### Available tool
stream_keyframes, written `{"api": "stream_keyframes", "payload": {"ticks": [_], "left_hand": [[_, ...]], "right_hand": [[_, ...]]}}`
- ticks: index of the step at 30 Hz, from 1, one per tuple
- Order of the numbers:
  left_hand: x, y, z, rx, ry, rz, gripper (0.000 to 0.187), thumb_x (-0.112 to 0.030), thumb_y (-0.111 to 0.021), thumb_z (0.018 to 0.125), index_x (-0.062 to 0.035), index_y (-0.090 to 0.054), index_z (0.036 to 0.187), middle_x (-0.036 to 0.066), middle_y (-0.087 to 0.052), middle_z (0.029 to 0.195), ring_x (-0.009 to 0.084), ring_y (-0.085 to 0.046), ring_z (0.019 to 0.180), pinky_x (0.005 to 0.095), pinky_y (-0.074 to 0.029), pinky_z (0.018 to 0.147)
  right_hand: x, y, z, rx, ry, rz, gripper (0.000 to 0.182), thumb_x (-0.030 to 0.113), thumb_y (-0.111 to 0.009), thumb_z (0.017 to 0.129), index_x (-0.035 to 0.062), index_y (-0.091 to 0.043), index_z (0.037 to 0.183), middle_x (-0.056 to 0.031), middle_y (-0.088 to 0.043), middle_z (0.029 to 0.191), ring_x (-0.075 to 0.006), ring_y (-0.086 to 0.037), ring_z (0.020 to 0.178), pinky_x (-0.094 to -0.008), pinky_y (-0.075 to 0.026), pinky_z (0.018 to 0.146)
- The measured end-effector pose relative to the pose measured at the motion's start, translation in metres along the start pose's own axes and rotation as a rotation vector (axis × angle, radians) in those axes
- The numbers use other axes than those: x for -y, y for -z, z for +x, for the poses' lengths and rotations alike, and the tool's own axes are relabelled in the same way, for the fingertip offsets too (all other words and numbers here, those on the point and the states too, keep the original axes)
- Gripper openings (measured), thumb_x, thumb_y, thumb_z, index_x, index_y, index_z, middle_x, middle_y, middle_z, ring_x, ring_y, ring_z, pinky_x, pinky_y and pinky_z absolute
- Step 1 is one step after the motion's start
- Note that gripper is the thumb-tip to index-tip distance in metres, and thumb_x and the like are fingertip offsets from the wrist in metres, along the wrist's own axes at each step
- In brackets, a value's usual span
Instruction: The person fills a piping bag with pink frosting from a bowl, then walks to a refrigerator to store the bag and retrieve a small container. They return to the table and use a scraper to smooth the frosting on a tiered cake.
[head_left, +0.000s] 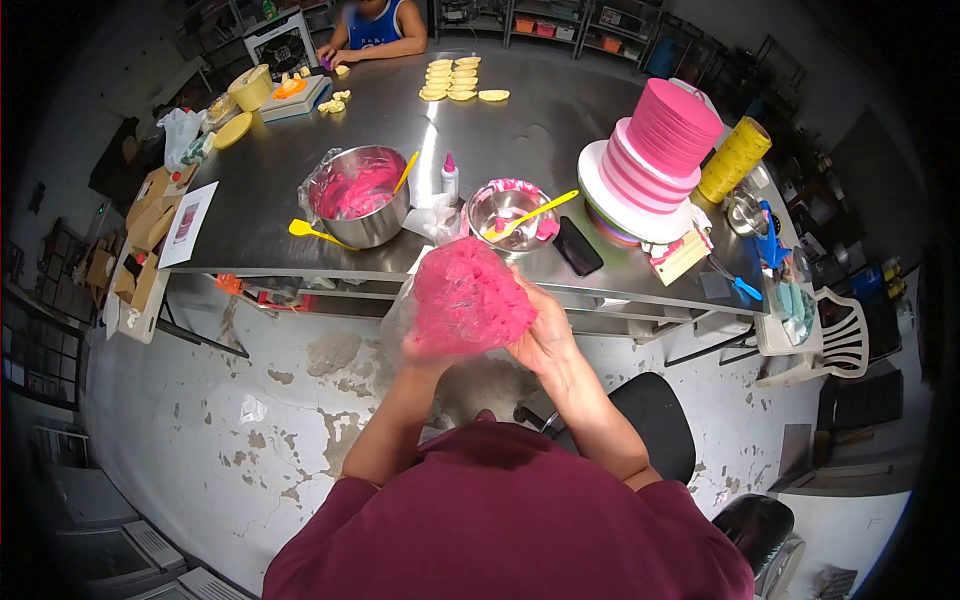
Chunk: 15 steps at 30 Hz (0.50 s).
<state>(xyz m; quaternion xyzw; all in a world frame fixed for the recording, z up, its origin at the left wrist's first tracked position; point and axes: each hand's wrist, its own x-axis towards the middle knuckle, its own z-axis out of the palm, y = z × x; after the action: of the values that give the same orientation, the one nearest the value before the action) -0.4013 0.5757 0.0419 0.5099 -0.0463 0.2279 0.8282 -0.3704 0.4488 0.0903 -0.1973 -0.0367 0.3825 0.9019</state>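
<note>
A clear plastic bag filled with pink frosting [470, 300] is held up in front of my chest, between both hands. My right hand [545, 328] grips its right side, with the fingers partly hidden behind it. On the lower left, my left hand [425, 350] supports the bag; it is blurred and its fingers are mostly covered. Just beyond the bag stands a small metal bowl [478, 212] smeared with pink and white frosting, a yellow spatula [535, 213] resting across it. Farther left is a larger mixing bowl [385, 228] with pink frosting and a plastic lining.
A pink tiered cake [668, 140] stands on a white board at the right. Around it are a black phone [579, 247] and a yellow roll [735, 160]. A squeeze bottle [449, 178] stands between the bowls. Across the steel table [300, 255] sits another person [376, 30] near several yellow pieces [450, 80].
</note>
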Motion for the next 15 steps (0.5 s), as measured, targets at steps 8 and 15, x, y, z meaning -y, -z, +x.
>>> {"api": "stream_keyframes", "payload": {"ticks": [8,15], "left_hand": [[0.029,0.027,-0.005,0.151,-0.392,0.268,0.065,-0.023,-0.063,0.073,-0.0043,-0.028,0.124,0.008,-0.039,0.121,0.0201,-0.040,0.110,0.0352,-0.032,0.094],[0.009,0.039,0.000,0.208,0.021,-0.023,0.051,-0.019,-0.059,0.076,-0.0038,-0.036,0.120,0.010,-0.045,0.116,0.0189,-0.046,0.103,0.0343,-0.038,0.088]], "right_hand": [[0.012,0.009,0.003,0.157,-0.136,0.149,0.040,0.027,-0.037,0.087,-0.0018,-0.041,0.114,-0.0137,-0.049,0.113,-0.0231,-0.050,0.100,-0.0381,-0.039,0.087],[0.022,0.012,0.019,0.015,-0.190,0.016,0.035,0.022,-0.040,0.086,-0.0016,-0.044,0.111,-0.0122,-0.052,0.108,-0.0218,-0.051,0.098,-0.0352,-0.040,0.087]]}}
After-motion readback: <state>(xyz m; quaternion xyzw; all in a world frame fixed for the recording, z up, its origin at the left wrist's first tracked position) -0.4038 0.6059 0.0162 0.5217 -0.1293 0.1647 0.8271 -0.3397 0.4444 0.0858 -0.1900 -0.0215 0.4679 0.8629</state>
